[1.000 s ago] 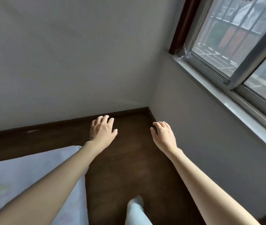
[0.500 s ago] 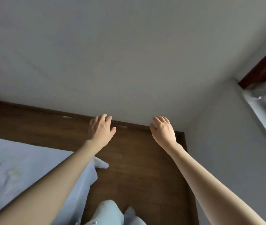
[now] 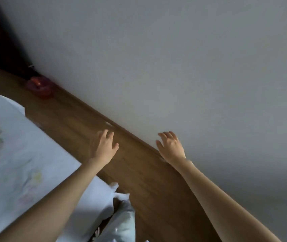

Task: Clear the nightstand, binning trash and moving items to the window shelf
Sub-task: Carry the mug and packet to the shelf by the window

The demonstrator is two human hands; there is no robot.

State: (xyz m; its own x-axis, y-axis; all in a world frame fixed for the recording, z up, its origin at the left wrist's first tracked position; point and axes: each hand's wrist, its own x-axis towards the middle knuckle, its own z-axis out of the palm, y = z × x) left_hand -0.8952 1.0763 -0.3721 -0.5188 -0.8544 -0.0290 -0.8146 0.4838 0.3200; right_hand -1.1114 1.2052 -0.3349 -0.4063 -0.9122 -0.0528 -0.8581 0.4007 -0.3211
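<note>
**Empty hands over the floor beside the bed**

No nightstand, bin or window shelf anywhere in view. Left hand [image 3: 104, 148] and right hand [image 3: 170, 146] stretched forward, palms down, fingers loosely spread and grasping nothing. Left hand hovering above the wooden floor [image 3: 144, 180], just past the edge of the bed. Right hand held at the line where floor meets the grey wall [image 3: 174, 67], well apart from the left. White bed sheet [image 3: 16, 154] with faint pastel prints filling the lower left, partly under the left forearm. Pale blue trouser leg [image 3: 123, 222] at the bottom edge. Blurred red object [image 3: 40, 87] on the floor against the wall, far left, beside a dark shape.
</note>
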